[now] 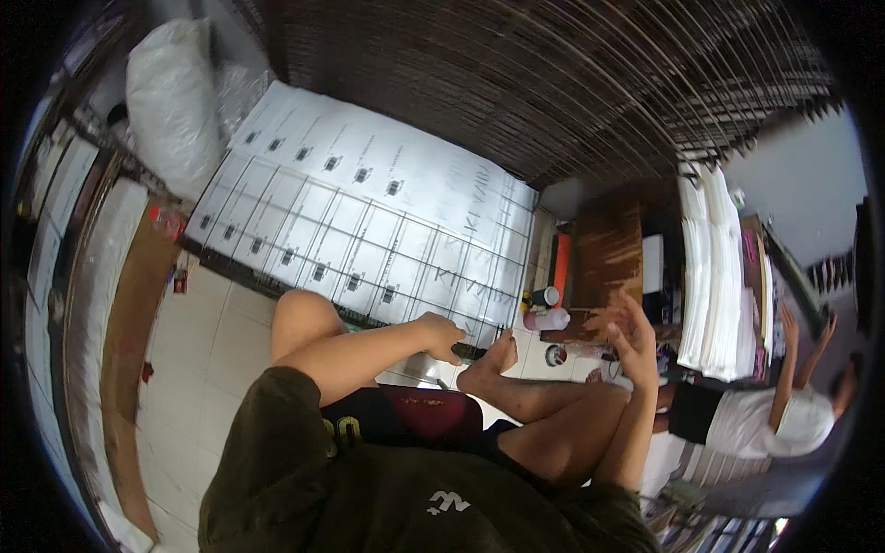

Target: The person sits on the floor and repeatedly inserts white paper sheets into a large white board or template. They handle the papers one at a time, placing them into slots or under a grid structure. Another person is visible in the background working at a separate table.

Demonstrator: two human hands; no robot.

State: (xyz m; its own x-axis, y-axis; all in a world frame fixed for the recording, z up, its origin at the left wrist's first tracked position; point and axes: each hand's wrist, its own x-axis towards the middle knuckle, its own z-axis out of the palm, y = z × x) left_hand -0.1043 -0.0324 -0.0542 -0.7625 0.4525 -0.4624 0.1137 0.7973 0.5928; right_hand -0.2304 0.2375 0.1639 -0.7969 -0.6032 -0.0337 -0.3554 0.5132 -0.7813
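In front of me white printed sheets [415, 189] lie in rows, with a wire rack shelf [369, 241] over the nearer ones. My left hand [442, 337] is at the near edge of this shelf, close to its right corner. Its fingers are curled, and what they hold, if anything, is hidden. Raised on the right, my right hand [632, 339] has its fingers loosely bent and apart, with nothing seen in them. My bare foot [490, 369] is beside the rack's near right corner.
Raised wire shelves [516, 83] fill the far side. A wrapped plastic bundle [171, 106] stands at far left. Right of the rack are a pinkish bottle [548, 320], a brown wooden cabinet [606, 253] and a white paper stack [708, 276]. Another person [761, 422] is at far right, arms raised.
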